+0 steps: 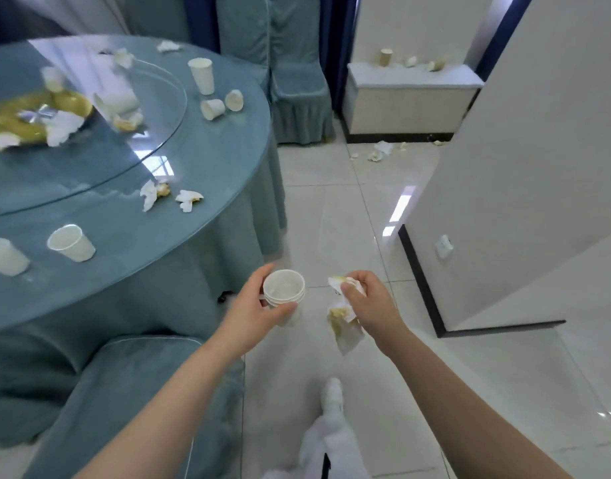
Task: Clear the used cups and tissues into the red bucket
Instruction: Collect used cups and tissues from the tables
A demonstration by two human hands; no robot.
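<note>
Two grips were full: the left hand [254,302] clasped stacked cups [284,288], the right hand [368,299] pinched tissues [343,323]. Nesting likely saved trips; no bucket showed.

No legible text, labels, brands, numbers or signs anywhere in view. Cup stack [284,288] at 6 o'clock: plain white, no print visible. Loose cups [71,242] on the table at 9 o'clock: blank. Stained tissues [343,316] carry yellow marks, not lettering. Wall plate [444,246] at 3 o'clock: too small and blurred to read any marking. Cabinet [411,102] at 1 o'clock: bare front, nothing written.
</note>
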